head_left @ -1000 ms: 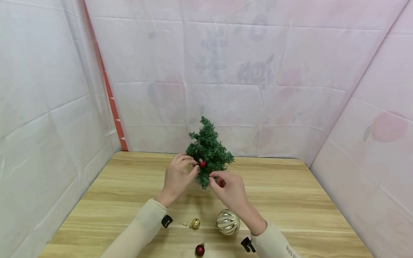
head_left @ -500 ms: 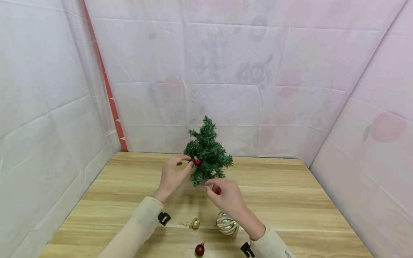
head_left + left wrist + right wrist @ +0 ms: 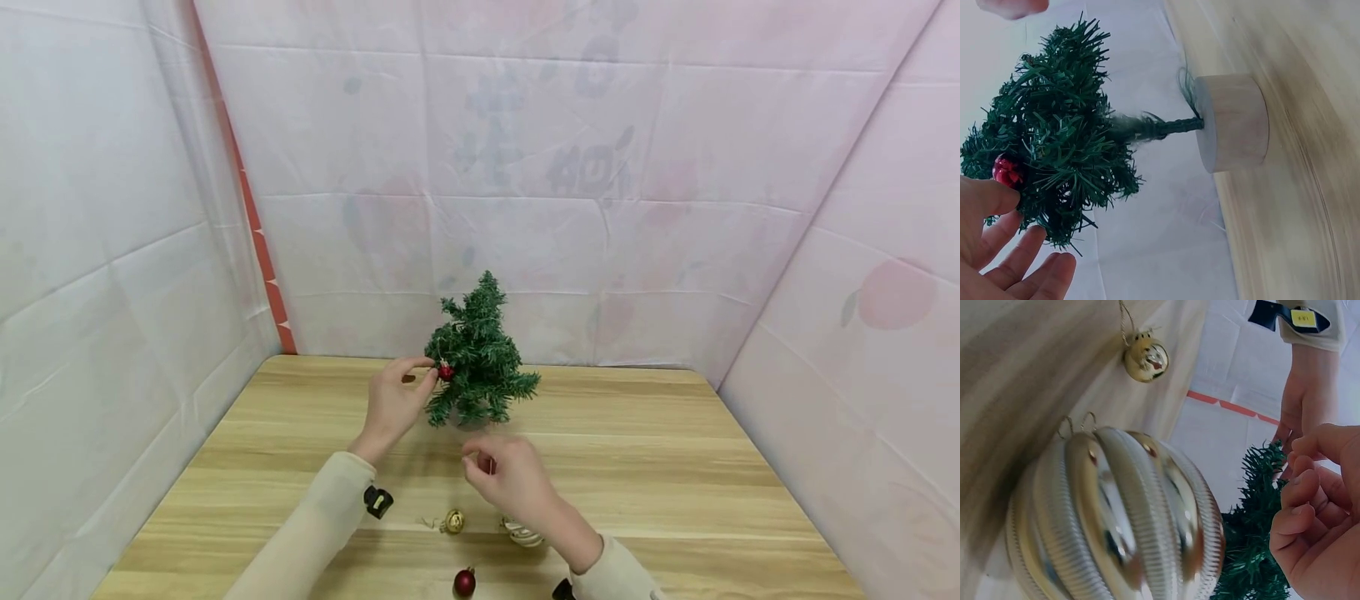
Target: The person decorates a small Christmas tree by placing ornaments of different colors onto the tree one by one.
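A small green Christmas tree (image 3: 480,358) stands at the back of the table on a round wooden base (image 3: 1238,122). A shiny red ornament (image 3: 446,372) hangs among its left branches. My left hand (image 3: 393,404) is at that side, thumb tip right by the ornament. In the left wrist view its other fingers (image 3: 1022,256) lie extended beside the greenery. My right hand (image 3: 510,479) hovers in front of the tree, fingers loosely curled around nothing. Below it, a large ribbed champagne-gold ball (image 3: 1116,519) is partly hidden by the forearm in the head view.
A small gold ball (image 3: 453,522) with a cord loop lies left of the large one. Nearer the front edge is a dark red ball (image 3: 464,582). White printed cloth (image 3: 525,167) walls the wooden table (image 3: 652,467) at the back and sides.
The red ornament and its branches have shifted left with my left hand, the tree turning slightly. My right hand has drawn back from the branches toward the front and a little left.
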`<state>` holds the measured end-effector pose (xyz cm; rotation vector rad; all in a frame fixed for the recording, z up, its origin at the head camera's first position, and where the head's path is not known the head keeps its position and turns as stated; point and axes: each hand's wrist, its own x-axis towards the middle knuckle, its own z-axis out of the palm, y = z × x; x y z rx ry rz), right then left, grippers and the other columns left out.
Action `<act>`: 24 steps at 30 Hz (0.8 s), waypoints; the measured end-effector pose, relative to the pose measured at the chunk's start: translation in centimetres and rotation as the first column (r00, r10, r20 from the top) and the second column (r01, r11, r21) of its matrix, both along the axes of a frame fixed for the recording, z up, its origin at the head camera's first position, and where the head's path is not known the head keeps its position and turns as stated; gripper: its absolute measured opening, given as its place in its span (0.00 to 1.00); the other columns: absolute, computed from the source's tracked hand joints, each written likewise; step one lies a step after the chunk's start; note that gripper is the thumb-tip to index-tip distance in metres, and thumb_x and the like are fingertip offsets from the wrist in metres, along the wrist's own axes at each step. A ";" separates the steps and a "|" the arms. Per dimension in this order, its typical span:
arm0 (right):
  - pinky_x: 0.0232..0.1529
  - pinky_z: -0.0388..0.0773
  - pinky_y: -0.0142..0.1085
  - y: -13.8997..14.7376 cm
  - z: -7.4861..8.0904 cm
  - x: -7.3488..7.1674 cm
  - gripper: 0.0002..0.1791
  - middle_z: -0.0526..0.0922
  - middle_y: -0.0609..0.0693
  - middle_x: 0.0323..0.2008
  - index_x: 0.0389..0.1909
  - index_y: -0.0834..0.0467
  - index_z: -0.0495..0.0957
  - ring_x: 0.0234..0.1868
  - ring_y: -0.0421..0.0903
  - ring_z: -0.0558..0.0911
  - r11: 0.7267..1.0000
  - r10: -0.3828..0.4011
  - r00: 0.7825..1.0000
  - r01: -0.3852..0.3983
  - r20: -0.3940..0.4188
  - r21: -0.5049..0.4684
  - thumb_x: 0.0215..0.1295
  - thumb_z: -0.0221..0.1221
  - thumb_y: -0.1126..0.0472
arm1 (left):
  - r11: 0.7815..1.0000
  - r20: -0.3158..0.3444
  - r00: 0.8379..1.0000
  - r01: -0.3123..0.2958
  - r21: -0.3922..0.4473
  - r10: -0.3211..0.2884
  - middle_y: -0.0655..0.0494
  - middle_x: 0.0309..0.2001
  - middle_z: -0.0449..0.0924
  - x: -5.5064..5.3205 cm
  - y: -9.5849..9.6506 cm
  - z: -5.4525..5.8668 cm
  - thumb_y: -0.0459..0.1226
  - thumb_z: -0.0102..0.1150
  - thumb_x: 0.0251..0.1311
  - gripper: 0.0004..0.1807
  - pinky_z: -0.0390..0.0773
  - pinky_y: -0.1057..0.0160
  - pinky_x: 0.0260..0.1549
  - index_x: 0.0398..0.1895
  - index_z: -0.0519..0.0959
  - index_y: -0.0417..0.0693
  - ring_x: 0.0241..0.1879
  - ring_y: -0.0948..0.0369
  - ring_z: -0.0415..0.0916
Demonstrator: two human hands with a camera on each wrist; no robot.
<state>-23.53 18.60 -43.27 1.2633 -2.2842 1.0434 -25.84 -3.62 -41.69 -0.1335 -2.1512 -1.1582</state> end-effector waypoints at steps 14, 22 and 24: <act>0.18 0.62 0.19 3.2 -1.3 -1.7 0.05 0.70 0.33 0.16 0.36 0.52 0.86 0.16 0.25 0.62 0.979 0.133 0.989 -0.142 0.070 0.148 0.61 0.66 0.63 | 0.991 0.085 0.988 -0.130 0.044 0.126 0.50 0.51 0.85 0.6 2.3 0.1 0.37 0.62 0.67 0.11 0.86 0.54 0.35 0.50 0.86 0.48 0.37 0.53 0.86; 0.19 0.60 0.19 4.7 -2.1 -2.6 0.06 0.71 0.34 0.18 0.38 0.53 0.87 0.17 0.26 0.63 0.941 0.228 0.970 -0.243 0.090 0.235 0.60 0.68 0.60 | 0.976 0.145 0.971 -0.201 0.086 0.187 0.52 0.53 0.84 0.8 3.4 0.1 0.38 0.61 0.68 0.12 0.85 0.54 0.38 0.52 0.85 0.49 0.46 0.53 0.84; 0.19 0.60 0.19 5.1 -2.3 -3.0 0.06 0.72 0.35 0.19 0.38 0.54 0.87 0.18 0.26 0.63 0.933 0.251 0.965 -0.262 0.075 0.247 0.60 0.68 0.60 | 0.973 0.148 0.968 -0.215 0.088 0.201 0.51 0.54 0.84 0.8 3.7 0.2 0.39 0.60 0.69 0.13 0.85 0.53 0.40 0.53 0.85 0.48 0.51 0.53 0.82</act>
